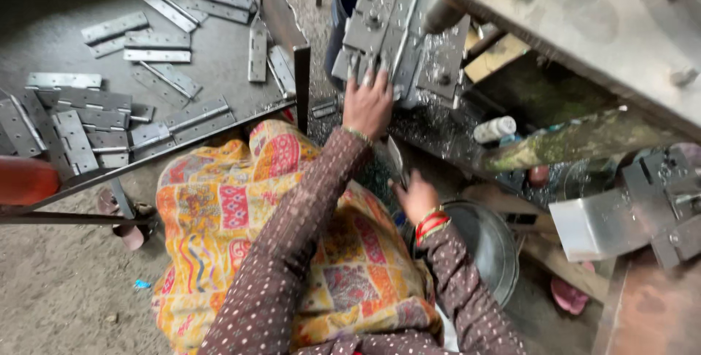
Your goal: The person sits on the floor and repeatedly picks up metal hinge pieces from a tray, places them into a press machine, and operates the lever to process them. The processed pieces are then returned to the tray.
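My left hand (367, 101) reaches up to the grey metal die block (398, 33) of a press machine, fingertips spread against its lower edge, where a hinge piece seems to lie. My right hand (416, 196) sits lower, near my lap, closed on a flat metal hinge leaf (395, 159) that points upward. Both arms wear brown dotted sleeves, and red bangles circle the right wrist. A bright patterned cloth (241, 209) covers my lap.
Several steel hinges (95, 117) lie scattered on a dark metal tray (219, 70) at the left. A round metal bowl (489, 245) sits beside my right arm. The press frame (584, 19) fills the upper right, and a metal chute (606, 223) stands at the right.
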